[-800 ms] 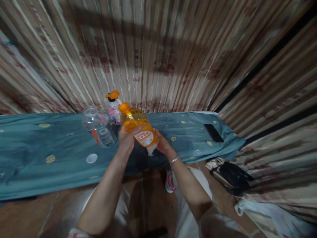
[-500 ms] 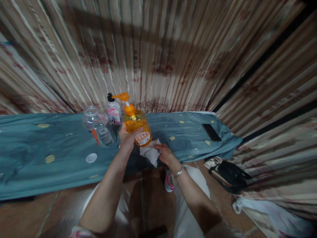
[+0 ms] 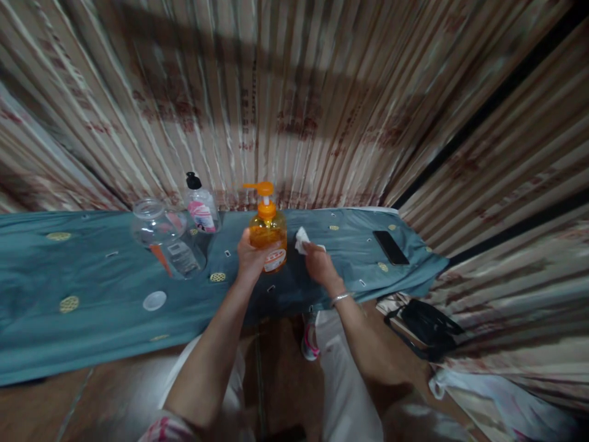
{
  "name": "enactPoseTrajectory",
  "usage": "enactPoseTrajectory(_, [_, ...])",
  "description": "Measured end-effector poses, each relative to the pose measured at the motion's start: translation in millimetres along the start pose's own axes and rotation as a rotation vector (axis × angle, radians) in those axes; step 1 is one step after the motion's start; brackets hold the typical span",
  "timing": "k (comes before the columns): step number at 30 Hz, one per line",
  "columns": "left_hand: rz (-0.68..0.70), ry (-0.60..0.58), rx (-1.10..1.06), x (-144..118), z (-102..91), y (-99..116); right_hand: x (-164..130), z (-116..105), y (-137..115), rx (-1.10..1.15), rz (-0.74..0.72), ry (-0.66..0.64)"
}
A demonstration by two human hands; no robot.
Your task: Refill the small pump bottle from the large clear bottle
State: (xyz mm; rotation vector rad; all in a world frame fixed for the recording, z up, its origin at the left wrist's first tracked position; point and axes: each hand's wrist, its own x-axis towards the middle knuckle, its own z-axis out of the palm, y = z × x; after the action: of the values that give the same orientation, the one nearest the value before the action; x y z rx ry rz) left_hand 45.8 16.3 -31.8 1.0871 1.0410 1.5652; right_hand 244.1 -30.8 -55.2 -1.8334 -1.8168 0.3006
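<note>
Tilted orange soap bottle [image 3: 268, 239] now upright w/ liquid.

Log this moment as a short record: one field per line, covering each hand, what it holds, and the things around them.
left hand: gripping the orange pump bottle, upright on the teal cloth
right hand: holding a white tissue just right of the bottle
behind, left: small bottle with black cap
left of hands: clear plastic jar, lying tilted, no lid on
white lid: flat on the cloth, apart from the jar
right end of cloth: black phone
backdrop: striped curtain
</note>
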Motion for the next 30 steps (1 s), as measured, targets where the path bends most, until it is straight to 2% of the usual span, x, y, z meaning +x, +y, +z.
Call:
enactPoseTrajectory(4, [-0.032,-0.019,0.015,2.2,6.0,-3.6,-11.4,23.3,6.6,-0.017,-0.021,-0.08])
enactPoseTrajectory(7, [-0.054,-0.036,0.037,5.8,8.2,-3.4,-12.1,25.8,8.8,0.004,-0.042,-0.075])
enactPoseTrajectory(12, [-0.064,-0.055,0.045,10.9,10.0,-1.2,4.9,28.4,-0.4,0.111,-0.079,-0.057])
enactPoseTrajectory(15, [-0.073,-0.073,0.013,12.7,9.1,0.4,16.2,25.3,-0.2,0.004,-0.061,-0.065])
enactPoseTrajectory(18, [-0.087,-0.081,0.008,14.9,6.1,0.3,23.7,16.2,9.2,-0.233,0.074,-0.072])
enactPoseTrajectory(20, [-0.084,-0.075,0.011,16.8,3.5,-0.9,25.6,10.7,16.0,-0.347,0.137,-0.134])
enactPoseTrajectory(23, [-0.073,-0.044,0.005,19.5,0.1,-3.0,24.3,6.7,21.5,-0.37,0.139,-0.207])
enactPoseTrajectory(30, [-0.007,-0.011,0.051,20.0,-7.4,-3.0,15.9,-2.5,20.8,-0.299,0.071,-0.248])
